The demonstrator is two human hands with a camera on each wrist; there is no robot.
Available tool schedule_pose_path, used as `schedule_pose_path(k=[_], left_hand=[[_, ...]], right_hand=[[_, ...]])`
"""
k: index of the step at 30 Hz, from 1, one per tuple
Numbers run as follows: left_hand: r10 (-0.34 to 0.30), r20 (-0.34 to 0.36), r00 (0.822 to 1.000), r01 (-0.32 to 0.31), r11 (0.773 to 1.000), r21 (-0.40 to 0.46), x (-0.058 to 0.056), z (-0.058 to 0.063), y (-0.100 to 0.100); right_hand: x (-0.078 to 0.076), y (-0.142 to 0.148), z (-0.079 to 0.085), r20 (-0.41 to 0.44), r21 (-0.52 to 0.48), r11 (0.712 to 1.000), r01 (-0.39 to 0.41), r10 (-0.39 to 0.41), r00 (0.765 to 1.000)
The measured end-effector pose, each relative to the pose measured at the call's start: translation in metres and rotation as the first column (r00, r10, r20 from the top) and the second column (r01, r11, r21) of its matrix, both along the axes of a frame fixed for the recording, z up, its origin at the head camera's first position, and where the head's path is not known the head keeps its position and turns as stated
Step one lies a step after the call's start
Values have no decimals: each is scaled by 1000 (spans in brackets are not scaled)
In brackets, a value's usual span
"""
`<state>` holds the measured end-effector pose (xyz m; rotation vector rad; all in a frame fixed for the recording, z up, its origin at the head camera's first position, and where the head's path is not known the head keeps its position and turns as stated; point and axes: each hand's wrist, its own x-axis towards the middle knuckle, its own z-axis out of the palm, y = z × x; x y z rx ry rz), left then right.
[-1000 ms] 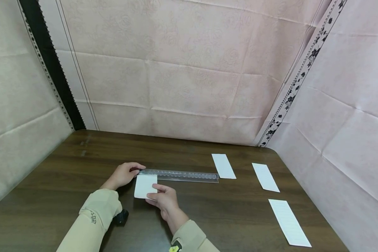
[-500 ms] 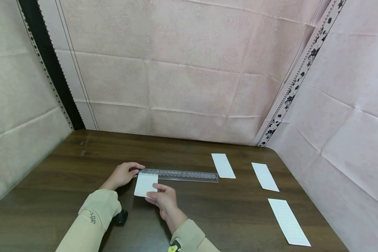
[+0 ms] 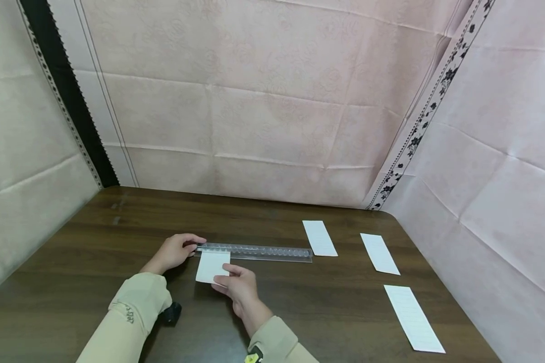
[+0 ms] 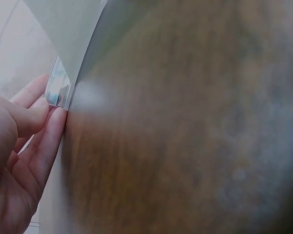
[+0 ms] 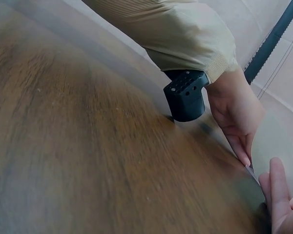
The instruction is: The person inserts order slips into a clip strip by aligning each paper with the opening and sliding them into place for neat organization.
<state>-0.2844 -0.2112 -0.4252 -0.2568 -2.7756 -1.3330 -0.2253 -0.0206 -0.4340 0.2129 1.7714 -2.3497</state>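
In the head view, my left hand [image 3: 176, 250] pinches the left end of a clear plastic ruler [image 3: 272, 253] with a row of round or wavy marks along it. The left wrist view shows thumb and fingers on that end of the ruler [image 4: 53, 90]. My right hand [image 3: 240, 290] pinches the near right corner of a white piece of paper [image 3: 211, 268], thumb on top. The paper's far edge meets the ruler near its left end; a pale strip shows through the plastic there. In the right wrist view, the paper [image 5: 278, 144] stands tilted between both hands.
On the brown wooden table [image 3: 95, 282], three white paper strips lie to the right: one by the ruler's right end [image 3: 320, 238], a second strip [image 3: 380, 253] and a larger, lined strip [image 3: 414, 318]. Pale cloth walls [image 3: 263, 116] close off the back and sides.
The paper has moved slightly right along the ruler and a little away from me, with my right hand. My left hand keeps its grip on the ruler's end. The view shifts slightly.
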Motion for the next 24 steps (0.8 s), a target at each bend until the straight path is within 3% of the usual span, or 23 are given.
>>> schedule_pose_path(k=[24], left_hand=[[2, 37, 999, -2, 1000, -8, 2, 6, 2]], right_hand=[[-4, 18, 0, 9, 38, 999, -11, 11, 1000]])
